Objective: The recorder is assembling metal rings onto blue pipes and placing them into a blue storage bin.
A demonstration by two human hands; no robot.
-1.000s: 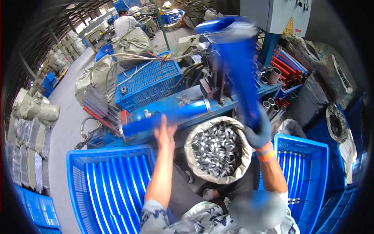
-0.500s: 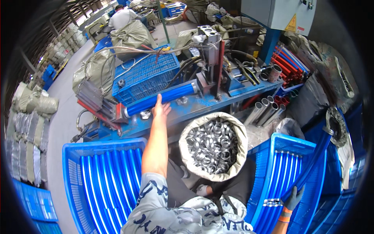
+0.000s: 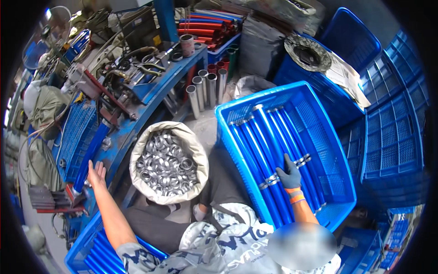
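Note:
My bare left hand [image 3: 96, 174] reaches to the bench at the left. Its fingers are stretched and apart, with nothing in them. Just beyond it, a shiny blue tube [image 3: 93, 148] lies in the bench machine between two end blocks. My right hand [image 3: 289, 177], in a dark glove with an orange cuff, is down in the large blue basket [image 3: 345, 182] on the right. Its thumb and forefinger straddle the near end of a blue tube [image 3: 269, 137] with a silver far end. That tube lies in line with several others; the palm side is hidden.
A pale sack [image 3: 200, 162] full of silver metal rings [image 3: 166, 160] stands between my knees. Another blue basket [image 3: 75, 255] of blue tubes is at lower left. Bare metal tubes [image 3: 197, 93] stand beyond the sack. Pliers [image 3: 153, 68] lie on the bench; stacked blue crates [image 3: 388, 141] line the right.
My view has swung right. The blue tube in my right hand was slanted above the right basket; now it lies down among the others. My left hand stays open by the machine.

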